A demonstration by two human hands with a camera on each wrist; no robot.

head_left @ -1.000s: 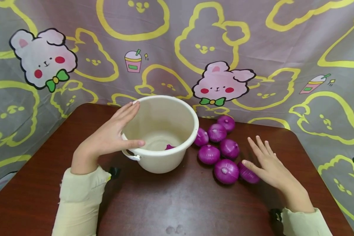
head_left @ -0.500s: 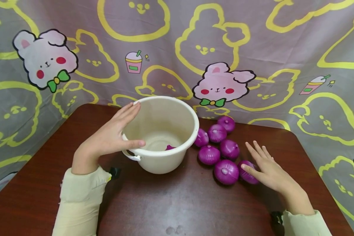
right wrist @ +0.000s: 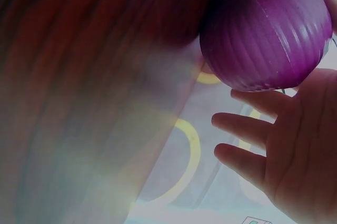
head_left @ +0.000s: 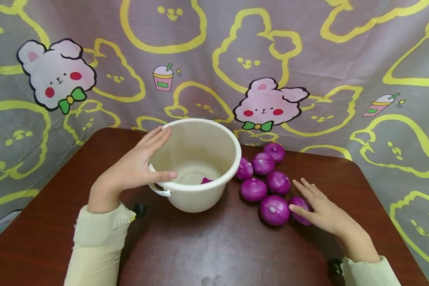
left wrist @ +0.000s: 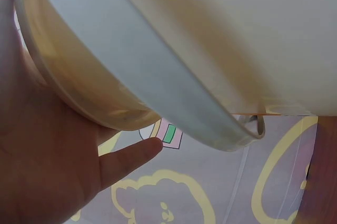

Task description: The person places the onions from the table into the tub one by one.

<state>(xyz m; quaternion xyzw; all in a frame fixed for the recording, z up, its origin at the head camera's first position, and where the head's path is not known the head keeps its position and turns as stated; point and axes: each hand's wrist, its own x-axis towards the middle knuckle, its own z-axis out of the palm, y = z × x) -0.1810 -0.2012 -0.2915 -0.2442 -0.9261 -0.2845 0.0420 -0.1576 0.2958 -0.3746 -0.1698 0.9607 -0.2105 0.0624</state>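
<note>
Spread wide, my left hand (head_left: 128, 167) lies against the left side of the white bucket (head_left: 196, 198), its thumb over the near rim and its fingers straight along the far rim. In the left wrist view that hand (left wrist: 52, 155) is beside the bucket's rim (left wrist: 137, 56). A purple tip (head_left: 206, 180) shows inside the bucket. My right hand (head_left: 325, 210) is at the rightmost purple onion (head_left: 300, 210), thumb in front of it, fingers extended. In the right wrist view, the hand (right wrist: 300, 145) has outstretched fingers beside an onion (right wrist: 266, 34); whether they touch is unclear.
Several more purple onions (head_left: 274, 210) lie grouped right of the bucket on the dark brown table (head_left: 200, 246). A patterned cloth (head_left: 196, 59) hangs behind the table and along its sides. The bucket's handle joint (head_left: 162, 192) sticks out near the left hand.
My right hand has moved left and slightly down, nearer the rightmost onion. My left hand stays at the bucket. The head view has shifted slightly.
</note>
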